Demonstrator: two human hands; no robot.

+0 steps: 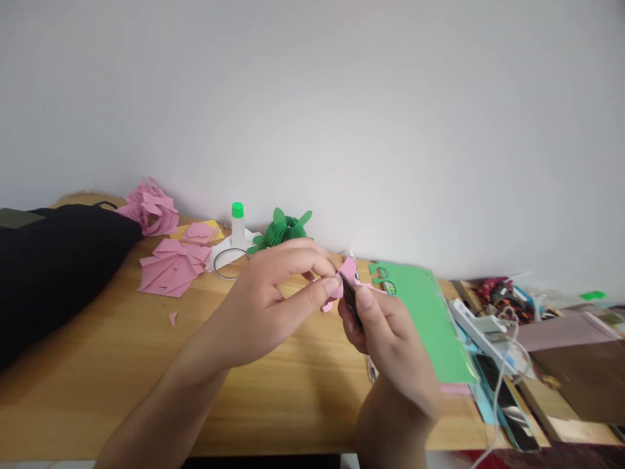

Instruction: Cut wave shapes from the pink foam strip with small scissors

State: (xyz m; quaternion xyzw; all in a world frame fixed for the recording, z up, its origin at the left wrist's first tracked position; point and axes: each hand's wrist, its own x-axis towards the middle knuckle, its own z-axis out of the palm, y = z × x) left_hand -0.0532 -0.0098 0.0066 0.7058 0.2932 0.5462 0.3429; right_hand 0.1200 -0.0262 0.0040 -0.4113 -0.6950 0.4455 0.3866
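Observation:
My left hand (278, 299) is closed in a pinch on a small piece of pink paper (334, 288), held above the wooden table. In my right hand (390, 332) is a slim black tool (349, 298), its tip meeting the paper at my left fingertips. What kind of tool it is I cannot make out, since my fingers cover much of it. Just behind my hands stands a round green folded-paper figure (287, 231) with leaf-like pieces sticking up. More bits of pink paper show near my fingers, partly hidden.
Left of my hands lie folded pink paper (170, 268), a ring (231, 263) and a glue stick (237, 225). A black bag (63, 260) covers the left side. Green sheets (424, 319), a power strip (481, 335) and a phone (508, 404) are on the right.

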